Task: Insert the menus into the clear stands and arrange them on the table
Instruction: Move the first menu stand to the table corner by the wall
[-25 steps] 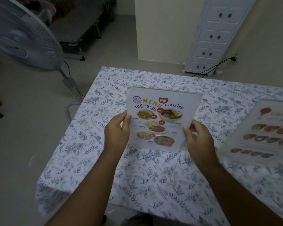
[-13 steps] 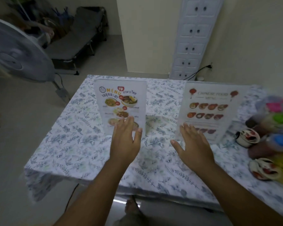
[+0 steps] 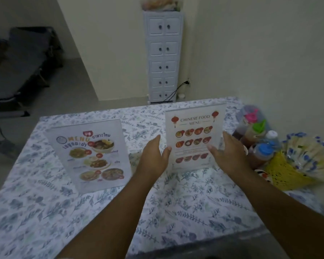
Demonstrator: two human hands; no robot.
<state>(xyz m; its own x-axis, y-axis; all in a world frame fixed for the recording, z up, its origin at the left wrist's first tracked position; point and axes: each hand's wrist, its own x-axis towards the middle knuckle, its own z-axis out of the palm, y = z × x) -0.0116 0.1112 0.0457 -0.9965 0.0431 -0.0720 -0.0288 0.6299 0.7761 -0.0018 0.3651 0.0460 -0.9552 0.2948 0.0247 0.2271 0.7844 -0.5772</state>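
Observation:
Two clear stands with menus in them stand upright on the floral-cloth table (image 3: 176,206). The Thai menu stand (image 3: 94,154) is at the left, leaning back a little, with no hand on it. The Chinese food menu stand (image 3: 193,126) is at the right, further back. My left hand (image 3: 153,157) is at its left edge with the thumb on the front face. My right hand (image 3: 230,154) is at its right edge, thumb on the front too. Both hands hold this stand by its sides.
Sauce bottles (image 3: 260,152) with coloured caps crowd the table's right end, beside a yellow mesh packet (image 3: 284,174) and wrapped packets. A white drawer cabinet (image 3: 163,57) stands against the far wall. A folding bed (image 3: 17,71) is at the far left.
The Thai menu stand went from my hands onto the table at the left. Both hands then moved right and closed around the sides of the Chinese menu stand. My view shifted right.

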